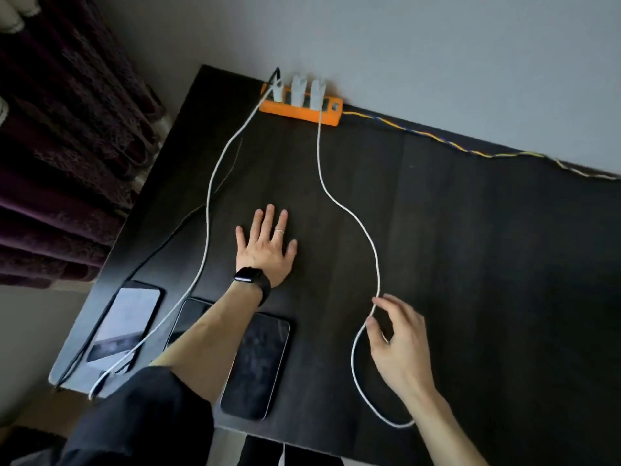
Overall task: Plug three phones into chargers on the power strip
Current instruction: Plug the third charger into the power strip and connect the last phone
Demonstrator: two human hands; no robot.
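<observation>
Left hand (pixel 265 243): flat on the worktop (pixel 470 264), fingers spread, holding nothing.

Right hand (pixel 398 338), at 5 o'clock: thumb and forefinger lightly pinch the white cable (pixel 356 227), which runs from a charger (pixel 317 92) on the orange power strip (pixel 300 109) at 12 o'clock.

The cable looks light and limp and loops freely. Its plug end is hidden behind your forearm. Take hold at the stiff plug, not on the slack.

At 7 o'clock lie the lit phone (pixel 124 324), the middle phone (pixel 191 317) and the dark phone (pixel 255 364). They are flat, slick glass and will likely skid, so steady them by the edges.
</observation>
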